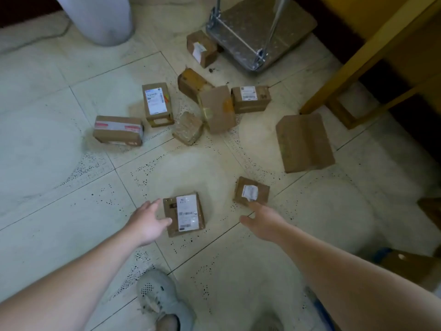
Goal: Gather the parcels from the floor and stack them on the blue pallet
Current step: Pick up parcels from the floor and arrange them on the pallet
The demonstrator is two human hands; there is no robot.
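Head camera view: a person bends over a pale tiled floor (pixel 59 139) strewn with brown cardboard parcels, both bare arms stretched down. Open tile lies around the two nearest parcels and off to the left. To the right a yellow wooden frame (pixel 353 87) hems the floor in, and a metal trolley (pixel 250 44) stands at the far side, near a white column (pixel 100 20).

The left hand (pixel 148 220), fingers straight and spread, flanks the labelled parcel (pixel 183 215) with its thumb against the left side, gripping nothing. The right hand (pixel 261 220), fingers likewise straight, reaches the near edge of the small parcel (pixel 251 193); whether it touches cannot be told.

The labelled parcel lies flat just ahead of a grey shoe (pixel 162 297), with a white shipping label and barcodes on top. The small parcel bears a crumpled white label. A large plain box (pixel 304 142) sits beyond it, and a cluster (pixel 218 108) of seven more parcels lies farther off, toward the trolley. A blue strip (pixel 381 256) shows beside a carton (pixel 410 268) at the lower right.
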